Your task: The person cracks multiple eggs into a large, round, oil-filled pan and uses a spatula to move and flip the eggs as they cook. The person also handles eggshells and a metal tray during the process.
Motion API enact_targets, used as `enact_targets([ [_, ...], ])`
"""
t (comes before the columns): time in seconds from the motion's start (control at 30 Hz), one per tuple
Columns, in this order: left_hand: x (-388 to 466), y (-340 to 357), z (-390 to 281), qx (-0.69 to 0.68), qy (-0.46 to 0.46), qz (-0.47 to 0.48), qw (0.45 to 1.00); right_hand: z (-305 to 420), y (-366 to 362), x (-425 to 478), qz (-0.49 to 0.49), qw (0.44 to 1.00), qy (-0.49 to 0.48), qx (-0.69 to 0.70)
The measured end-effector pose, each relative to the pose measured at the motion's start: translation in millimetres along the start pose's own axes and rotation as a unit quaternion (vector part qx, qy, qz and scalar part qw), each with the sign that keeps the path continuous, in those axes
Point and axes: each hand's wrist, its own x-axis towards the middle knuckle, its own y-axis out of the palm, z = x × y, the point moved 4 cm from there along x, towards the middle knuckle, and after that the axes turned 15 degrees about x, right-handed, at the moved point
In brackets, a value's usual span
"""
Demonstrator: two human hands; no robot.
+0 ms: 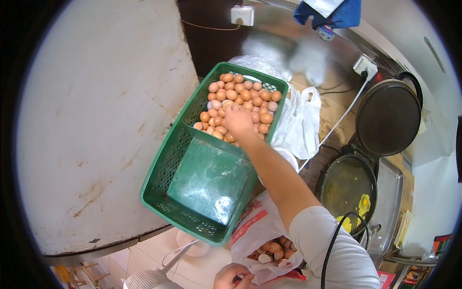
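A green plastic basket point(196, 202) has a divider, with many brown eggs point(245, 95) heaped in its far part. My right hand point(238, 121) reaches in among the eggs, fingers pointing down; whether it grips one is hidden. Low in the view, my left hand point(234, 275) is curled beside a white plastic bag point(249, 216) of cracked eggshells point(272, 251); what lies between its fingers cannot be told. To the right, a round electric griddle point(337, 184) stands with its lid point(388, 117) raised. A broken egg point(364, 204) with a yellow yolk lies on its lower plate.
A big pale panel point(104, 119) fills the left side. White plastic bags point(297, 123) and a white container point(287, 157) sit right of the basket. A white cord point(335, 124) runs down from a socket point(365, 67). A metal tray point(389, 195) lies beside the griddle.
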Motion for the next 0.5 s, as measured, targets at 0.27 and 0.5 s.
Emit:
enact_targets([
  [0.27, 16, 15, -24, 0.042, 0.048, 0.052, 0.997, -2, -117, -88, -0.07, 0.841, -0.022, 0.535],
  [0.5, 21, 58, -74, 0.035, 0.098, 0.121, 0.987, -90, -251, -308, -0.07, 0.521, 0.309, 0.793],
])
